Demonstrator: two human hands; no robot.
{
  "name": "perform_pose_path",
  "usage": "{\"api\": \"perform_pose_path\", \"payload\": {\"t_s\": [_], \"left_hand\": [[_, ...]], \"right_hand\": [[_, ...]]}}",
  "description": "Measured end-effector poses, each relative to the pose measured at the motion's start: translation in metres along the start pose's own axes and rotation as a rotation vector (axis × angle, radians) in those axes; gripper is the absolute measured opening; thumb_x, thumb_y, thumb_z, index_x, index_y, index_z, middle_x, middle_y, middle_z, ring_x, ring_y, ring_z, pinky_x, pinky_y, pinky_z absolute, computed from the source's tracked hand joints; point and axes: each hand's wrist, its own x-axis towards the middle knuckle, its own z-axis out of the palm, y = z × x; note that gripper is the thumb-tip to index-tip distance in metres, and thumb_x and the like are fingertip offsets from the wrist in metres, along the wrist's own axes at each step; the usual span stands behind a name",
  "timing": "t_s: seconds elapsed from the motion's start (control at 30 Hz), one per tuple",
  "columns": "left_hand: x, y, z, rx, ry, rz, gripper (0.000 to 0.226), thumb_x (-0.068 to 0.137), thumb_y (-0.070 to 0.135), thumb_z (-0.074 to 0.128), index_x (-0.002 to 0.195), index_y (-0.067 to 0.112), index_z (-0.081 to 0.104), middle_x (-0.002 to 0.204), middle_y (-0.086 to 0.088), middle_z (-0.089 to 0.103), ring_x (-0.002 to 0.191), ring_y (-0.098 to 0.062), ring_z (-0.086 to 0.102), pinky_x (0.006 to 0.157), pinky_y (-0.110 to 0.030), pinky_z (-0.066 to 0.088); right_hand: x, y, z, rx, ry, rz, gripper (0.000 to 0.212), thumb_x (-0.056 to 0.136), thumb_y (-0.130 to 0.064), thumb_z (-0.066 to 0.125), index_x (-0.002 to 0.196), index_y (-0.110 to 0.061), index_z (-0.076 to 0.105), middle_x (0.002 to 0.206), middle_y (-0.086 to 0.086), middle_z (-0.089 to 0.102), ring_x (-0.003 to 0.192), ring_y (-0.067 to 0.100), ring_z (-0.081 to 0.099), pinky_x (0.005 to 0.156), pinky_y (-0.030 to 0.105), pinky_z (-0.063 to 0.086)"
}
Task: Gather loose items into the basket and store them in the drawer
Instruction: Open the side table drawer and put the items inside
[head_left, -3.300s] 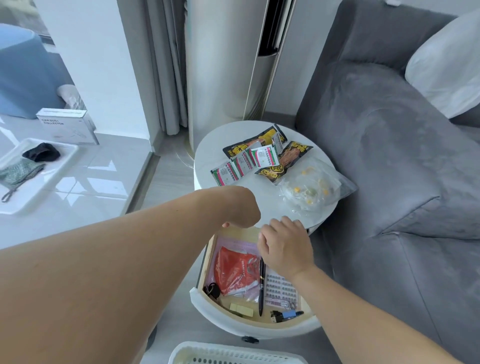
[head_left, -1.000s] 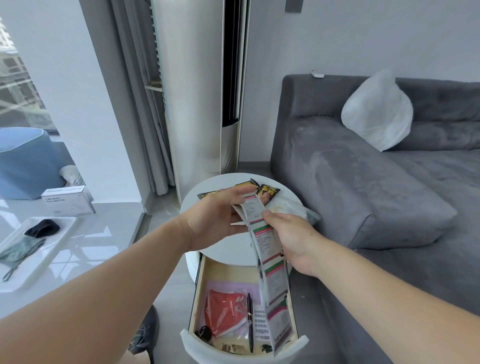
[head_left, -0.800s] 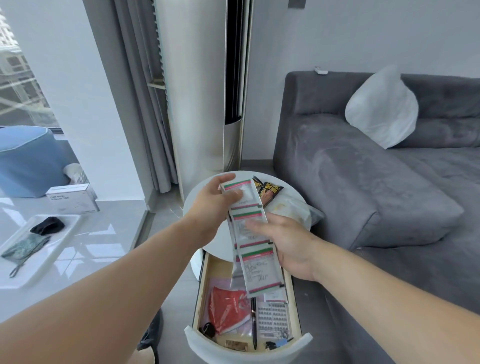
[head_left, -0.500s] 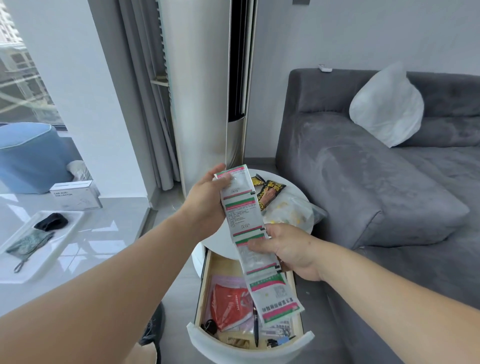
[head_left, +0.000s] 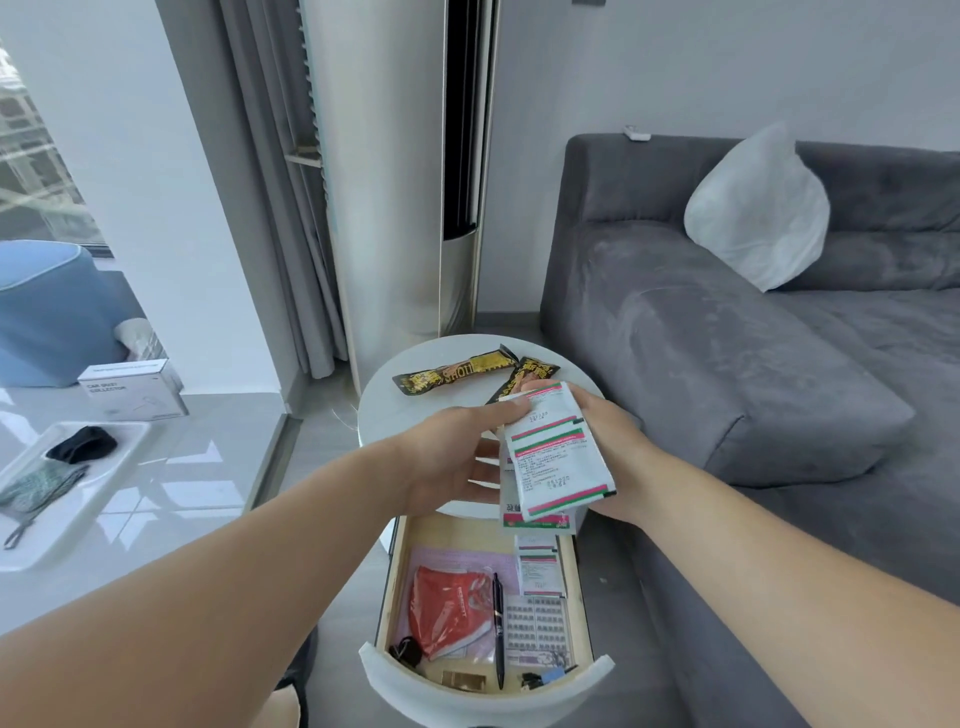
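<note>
Two hands (head_left: 457, 457), two snack packets (head_left: 452, 375), one pen (head_left: 498, 631).

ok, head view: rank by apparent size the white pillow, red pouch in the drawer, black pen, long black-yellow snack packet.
1. white pillow
2. snack packet and red pouch: look similar, not ranked
3. black pen, thinnest

Nearness to the camera differs, so true sizes stay unsure.

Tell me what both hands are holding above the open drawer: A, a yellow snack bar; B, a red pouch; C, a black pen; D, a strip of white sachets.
D: the left hand and right hand hold the folded sachet strip over the drawer.
</note>
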Motion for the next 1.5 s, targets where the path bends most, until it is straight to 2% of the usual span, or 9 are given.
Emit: {"api": "perform_pose_path", "payload": {"t_s": [0.17,0.3,0.43,0.63,0.83,1.1,1.23,1.37,1.5], "left_hand": [[0.006,-0.003,0.0,0.036,0.077,0.053,0.039,0.106,0.044,0.053,0.123,0.012,0.069,0.102,-0.011,0.078,0.091,-0.026,0.077,0.091,-0.046,0.062],[0.01,-0.005,0.003,0.101,0.177,0.093,0.039,0.107,0.044,0.048,0.121,0.014,0.069,0.1,-0.008,0.078,0.087,-0.024,0.076,0.083,-0.042,0.063],[0.01,-0.011,0.008,0.039,0.11,0.102,0.037,0.101,0.042,0.062,0.126,0.015,0.066,0.112,-0.011,0.078,0.103,-0.032,0.076,0.095,-0.051,0.06],[0.014,-0.016,0.006,0.07,0.113,0.165,0.03,0.103,0.036,0.062,0.129,0.022,0.061,0.113,-0.006,0.078,0.101,-0.027,0.077,0.093,-0.053,0.061],[0.02,-0.019,0.009,0.005,0.486,0.236,0.028,0.105,0.044,0.051,0.124,0.024,0.053,0.108,-0.003,0.073,0.086,-0.022,0.075,0.075,-0.038,0.062],[0.013,-0.022,-0.006,-0.121,0.226,0.112,0.021,0.103,0.025,0.057,0.117,0.016,0.071,0.116,-0.017,0.075,0.101,-0.033,0.074,0.095,-0.051,0.059],[0.004,-0.019,-0.03,0.145,0.277,0.044,0.035,0.088,0.032,0.081,0.115,0.013,0.07,0.096,-0.005,0.08,0.071,-0.014,0.069,0.058,-0.026,0.039],[0.003,-0.028,-0.036,-0.009,0.325,-0.016,0.031,0.092,0.023,0.079,0.116,0.008,0.067,0.095,-0.009,0.081,0.071,-0.019,0.075,0.053,-0.023,0.041],[0.005,-0.044,-0.036,-0.178,0.29,-0.071,0.034,0.092,0.021,0.079,0.12,0.004,0.068,0.097,-0.011,0.081,0.084,-0.024,0.079,0.065,-0.024,0.06]], "right_hand": [[-0.005,0.001,0.006,0.071,-0.051,0.034,0.027,0.105,-0.023,0.056,0.112,-0.007,0.078,0.111,0.02,0.078,0.088,0.035,0.079,0.073,0.045,0.064],[0.006,0.014,0.009,0.056,0.139,0.015,0.043,0.095,-0.031,0.049,0.115,-0.007,0.08,0.116,0.022,0.077,0.104,0.043,0.075,0.099,0.061,0.057],[0.015,0.027,0.018,-0.141,0.308,-0.029,0.036,0.096,-0.033,0.05,0.099,-0.012,0.079,0.099,0.021,0.08,0.094,0.045,0.077,0.088,0.07,0.058],[0.022,0.024,0.012,-0.017,0.301,0.023,0.069,0.102,-0.071,0.031,0.105,-0.023,0.08,0.098,0.015,0.081,0.09,0.039,0.079,0.089,0.061,0.062],[0.011,0.044,0.035,-0.517,0.176,-0.161,0.018,0.106,-0.038,0.047,0.111,-0.025,0.058,0.098,0.008,0.076,0.071,0.024,0.071,0.053,0.033,0.054],[0.016,0.038,0.018,-0.552,0.042,0.007,0.025,0.107,-0.044,0.055,0.111,-0.02,0.061,0.08,0.005,0.066,0.044,0.013,0.05,0.042,0.024,0.041],[0.021,0.026,-0.002,-0.658,-0.045,0.072,0.021,0.101,-0.039,0.069,0.099,-0.019,0.065,0.069,0.002,0.059,0.048,0.012,0.044,0.042,0.021,0.028],[0.029,0.036,-0.013,-0.215,0.023,0.148,0.048,0.073,-0.036,0.09,0.113,-0.015,0.076,0.098,0.01,0.067,0.066,0.014,0.05,0.043,0.023,0.041],[0.029,0.06,-0.006,-0.026,-0.003,0.228,0.025,0.095,-0.018,0.074,0.118,-0.008,0.073,0.108,0.014,0.079,0.088,0.023,0.075,0.067,0.032,0.063]]}}
